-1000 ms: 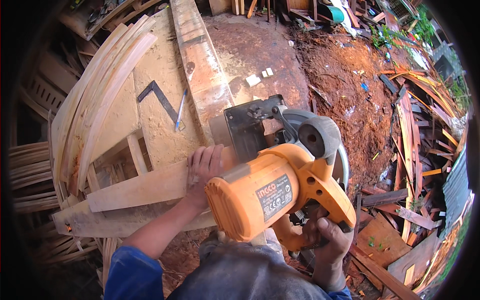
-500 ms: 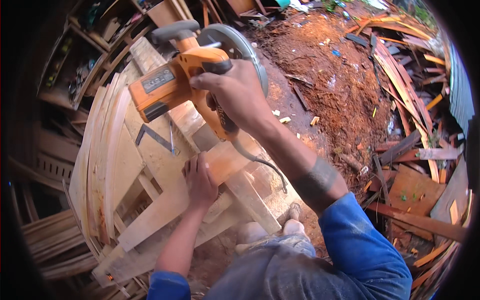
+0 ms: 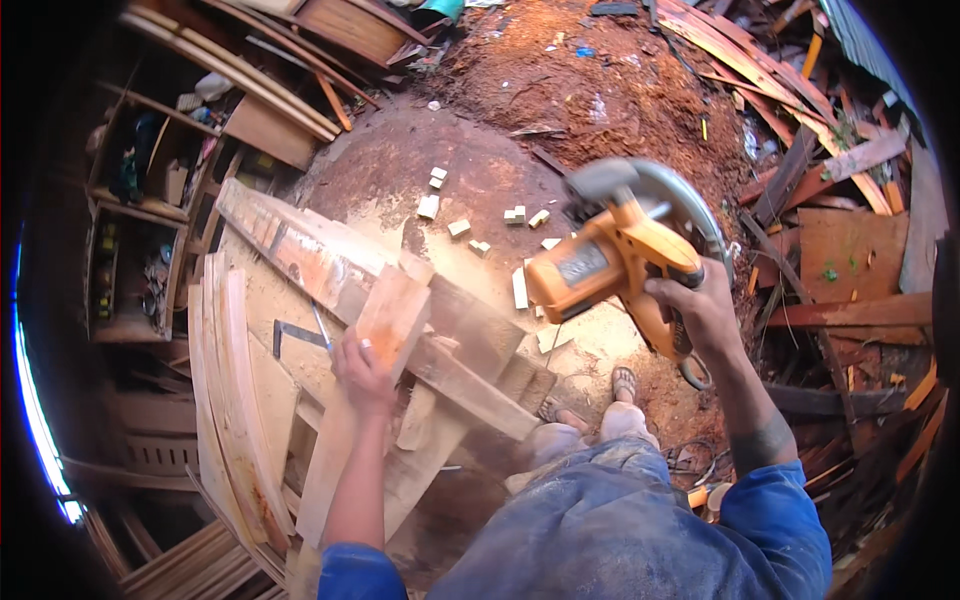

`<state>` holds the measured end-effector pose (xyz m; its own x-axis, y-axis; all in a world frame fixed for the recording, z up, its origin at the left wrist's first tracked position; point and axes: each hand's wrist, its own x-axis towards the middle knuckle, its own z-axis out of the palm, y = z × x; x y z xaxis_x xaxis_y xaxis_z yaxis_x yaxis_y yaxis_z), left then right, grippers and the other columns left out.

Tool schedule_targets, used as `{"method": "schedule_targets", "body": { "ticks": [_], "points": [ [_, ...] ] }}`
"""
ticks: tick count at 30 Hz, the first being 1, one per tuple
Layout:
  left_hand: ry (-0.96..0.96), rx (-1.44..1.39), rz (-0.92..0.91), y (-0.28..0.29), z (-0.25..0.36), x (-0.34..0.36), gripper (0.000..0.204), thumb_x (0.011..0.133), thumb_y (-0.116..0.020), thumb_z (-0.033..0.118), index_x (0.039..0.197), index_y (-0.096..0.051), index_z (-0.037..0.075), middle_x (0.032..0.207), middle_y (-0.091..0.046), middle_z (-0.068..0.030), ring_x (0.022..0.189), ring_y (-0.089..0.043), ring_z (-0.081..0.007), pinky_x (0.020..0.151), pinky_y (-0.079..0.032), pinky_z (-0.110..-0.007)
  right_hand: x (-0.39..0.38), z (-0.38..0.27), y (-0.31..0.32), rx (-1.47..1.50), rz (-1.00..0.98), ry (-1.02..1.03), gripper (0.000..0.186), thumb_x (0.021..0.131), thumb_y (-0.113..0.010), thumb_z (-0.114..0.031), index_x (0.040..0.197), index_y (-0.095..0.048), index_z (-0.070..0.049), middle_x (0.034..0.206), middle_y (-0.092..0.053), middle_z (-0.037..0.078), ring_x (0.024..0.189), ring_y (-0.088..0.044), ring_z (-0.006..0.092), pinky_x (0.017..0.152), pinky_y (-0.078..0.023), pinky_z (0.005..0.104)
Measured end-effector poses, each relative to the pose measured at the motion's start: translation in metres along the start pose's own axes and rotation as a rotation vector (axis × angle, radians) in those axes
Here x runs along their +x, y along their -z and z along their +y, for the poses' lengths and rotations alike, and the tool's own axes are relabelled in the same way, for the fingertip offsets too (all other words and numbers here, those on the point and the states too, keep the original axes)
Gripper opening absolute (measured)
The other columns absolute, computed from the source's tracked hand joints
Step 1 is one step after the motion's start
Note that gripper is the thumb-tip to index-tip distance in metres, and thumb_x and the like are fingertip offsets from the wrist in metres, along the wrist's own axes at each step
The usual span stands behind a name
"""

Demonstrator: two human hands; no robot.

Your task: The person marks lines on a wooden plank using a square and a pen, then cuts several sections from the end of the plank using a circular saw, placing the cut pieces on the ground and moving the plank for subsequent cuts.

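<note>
My right hand (image 3: 705, 305) grips the rear handle of an orange circular saw (image 3: 580, 268), held in the air right of the work surface. Its round grey guard faces away from me, and its cord hangs below the handle. My left hand (image 3: 362, 375) is closed over a wooden plank (image 3: 395, 312), which lies slanted across other boards. The thumb side is partly hidden. Just beyond the left hand are a thin pencil-like stick (image 3: 321, 325) and a dark carpenter's square (image 3: 300, 338) on a pale board.
Long curved strips (image 3: 235, 400) lie at the left of the stacked boards. Several small offcuts (image 3: 428, 207) and sawdust cover the ground ahead. Shelving (image 3: 140, 210) stands at far left. Scrap wood (image 3: 850, 260) is heaped at right. My feet (image 3: 623, 383) stand beside the boards.
The saw has swung right and lower, off the boards, still in my right hand. The plank under my left hand now lies at a steeper slant. The view has shifted too.
</note>
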<state>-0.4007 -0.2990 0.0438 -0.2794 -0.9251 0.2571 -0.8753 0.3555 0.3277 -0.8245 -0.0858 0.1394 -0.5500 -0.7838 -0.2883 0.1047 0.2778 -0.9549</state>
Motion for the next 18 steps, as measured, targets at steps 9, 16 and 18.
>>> {"method": "schedule_targets", "body": {
  "ticks": [9,16,18],
  "points": [
    [-0.016,0.066,-0.029,-0.013,-0.039,-0.015,0.051,0.112,-0.041,0.031,0.138,-0.053,-0.012,0.14,-0.057,-0.029,0.13,-0.053,-0.0429,0.113,-0.039,-0.046,-0.037,0.371,0.2,-0.591,0.251,-0.599,0.034,0.074,-0.075,-0.024,0.089,-0.074,0.005,0.078,-0.073,0.024,0.079,-0.074,0.0388,0.076,-0.057,0.0472],
    [0.087,-0.128,-0.209,0.0,-0.064,-0.009,0.062,0.113,-0.032,0.042,0.146,-0.048,-0.008,0.148,-0.051,-0.0242,0.136,-0.048,-0.0358,0.116,-0.038,-0.046,-0.055,0.595,0.28,-0.603,0.226,-0.793,0.038,0.075,-0.077,-0.028,0.095,-0.076,0.003,0.09,-0.074,0.027,0.092,-0.074,0.0414,0.087,-0.057,0.05],
    [0.404,-0.381,-0.174,-0.012,-0.027,-0.012,0.063,0.113,-0.025,0.043,0.151,-0.045,-0.002,0.148,-0.052,-0.0214,0.136,-0.049,-0.0323,0.118,-0.034,-0.043,-0.042,0.636,0.287,-0.686,0.19,-0.713,0.038,0.076,-0.079,-0.03,0.1,-0.077,0.0,0.091,-0.074,0.028,0.093,-0.073,0.0426,0.088,-0.057,0.0505]
  ]
}}
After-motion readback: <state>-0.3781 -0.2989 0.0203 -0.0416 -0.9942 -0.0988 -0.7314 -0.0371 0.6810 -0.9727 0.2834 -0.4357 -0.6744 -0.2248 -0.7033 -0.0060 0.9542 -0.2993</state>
